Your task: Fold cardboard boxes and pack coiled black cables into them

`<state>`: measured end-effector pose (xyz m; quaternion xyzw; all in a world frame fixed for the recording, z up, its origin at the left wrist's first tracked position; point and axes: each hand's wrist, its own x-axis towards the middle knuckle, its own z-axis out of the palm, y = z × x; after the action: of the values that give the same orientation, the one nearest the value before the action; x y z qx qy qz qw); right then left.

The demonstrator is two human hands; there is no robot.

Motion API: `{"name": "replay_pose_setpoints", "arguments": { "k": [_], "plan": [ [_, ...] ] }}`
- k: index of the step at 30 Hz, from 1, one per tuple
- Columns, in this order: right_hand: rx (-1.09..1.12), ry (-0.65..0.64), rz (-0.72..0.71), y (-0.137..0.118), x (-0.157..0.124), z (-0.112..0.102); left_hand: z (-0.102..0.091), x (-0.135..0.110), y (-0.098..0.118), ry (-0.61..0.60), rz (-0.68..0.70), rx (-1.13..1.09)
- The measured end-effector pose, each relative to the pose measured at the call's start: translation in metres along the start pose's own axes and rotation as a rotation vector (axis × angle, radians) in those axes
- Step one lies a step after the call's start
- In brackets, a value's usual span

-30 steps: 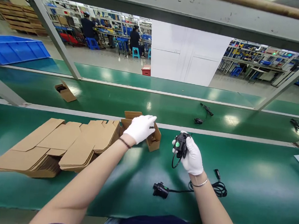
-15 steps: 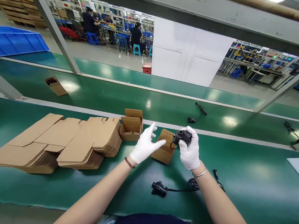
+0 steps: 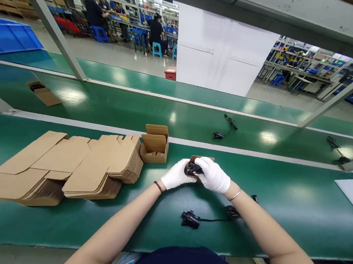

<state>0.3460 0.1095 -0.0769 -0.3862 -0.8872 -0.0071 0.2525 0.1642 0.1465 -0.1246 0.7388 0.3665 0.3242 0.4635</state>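
We see the left grip (image 3: 176, 175) and the right grip (image 3: 212, 174), both in white gloves, closed together and clamped from either side on a black device (image 3: 192, 169). It sits in front of the body, just over a small carton (image 3: 203, 158), of which only a brown edge shows past the gloves, so we cannot tell whether the device is inside it or only above it. Holding it with 2 grips likely keeps it steady at this spot.

To the left stands an open carton (image 3: 154, 150) with its flaps up, probably set there for easy reach, just beside 2 stacks of flat cardboard blanks (image 3: 97, 165), which lie flat and likely stay tidy that way. On the green worktop (image 3: 282, 231), another black device (image 3: 190, 219) lies near the front, its cable (image 3: 214, 220) leading to a coil (image 3: 232, 212) just beside the right wrist
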Motion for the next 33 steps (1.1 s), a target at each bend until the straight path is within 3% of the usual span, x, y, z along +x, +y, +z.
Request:
{"name": "replay_pose_setpoints", "arguments": {
  "k": [3,5,15,18,22,28,33],
  "plan": [
    [-0.118,-0.337,0.058,-0.004,0.010,-0.004,-0.001,-0.001,0.000,0.033,-0.023,0.069],
    [-0.176,-0.495,0.080,-0.009,0.019,-0.009,-0.003,-0.001,0.001,0.021,-0.028,0.086],
    [-0.209,-0.826,0.171,-0.020,0.051,-0.027,-0.004,-0.001,0.006,-0.029,-0.048,0.152],
    [-0.178,-0.855,0.166,-0.017,0.052,-0.027,-0.005,-0.002,0.008,-0.034,-0.041,0.159],
    [-0.167,-0.796,0.191,-0.016,0.043,-0.030,-0.008,-0.002,0.013,-0.063,-0.038,0.196],
    [-0.389,-0.642,0.151,-0.033,0.035,-0.036,-0.008,-0.001,0.013,-0.071,-0.037,0.171],
    [-0.328,-0.726,0.258,-0.033,0.041,-0.035,-0.008,-0.001,0.011,-0.081,-0.052,0.123]
  ]
}}
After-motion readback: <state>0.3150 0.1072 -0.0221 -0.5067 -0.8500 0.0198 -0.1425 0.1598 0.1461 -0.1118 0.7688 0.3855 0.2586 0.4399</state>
